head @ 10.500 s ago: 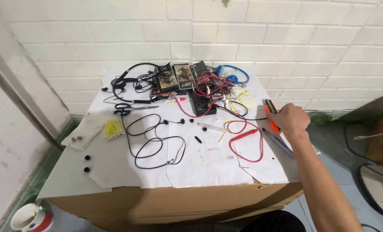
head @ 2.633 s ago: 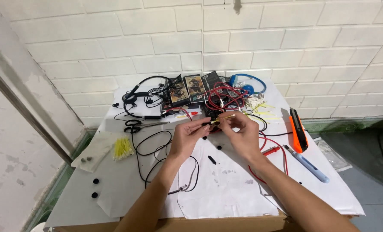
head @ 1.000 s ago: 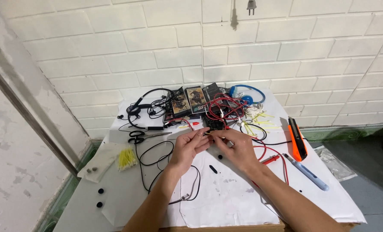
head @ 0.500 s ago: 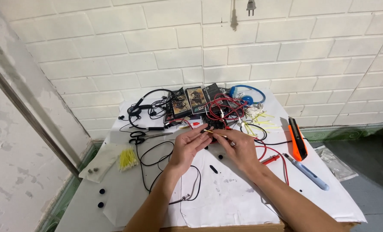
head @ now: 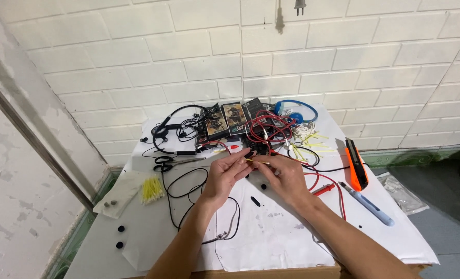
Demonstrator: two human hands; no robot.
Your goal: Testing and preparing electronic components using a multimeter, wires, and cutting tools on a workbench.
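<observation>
White-papered table (head: 292, 243), dark upright packages (head: 230, 120)

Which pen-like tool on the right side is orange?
The orange tool with black trim, lying nearer the wall. The other one, the blue-grey pen, lies closer to the table's front edge and is thinner.

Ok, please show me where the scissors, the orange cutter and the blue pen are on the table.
scissors (head: 164, 164), head view, on the black handle loops.
orange cutter (head: 357, 165), head view, middle of its body.
blue pen (head: 368, 204), head view, middle of its barrel.
</observation>
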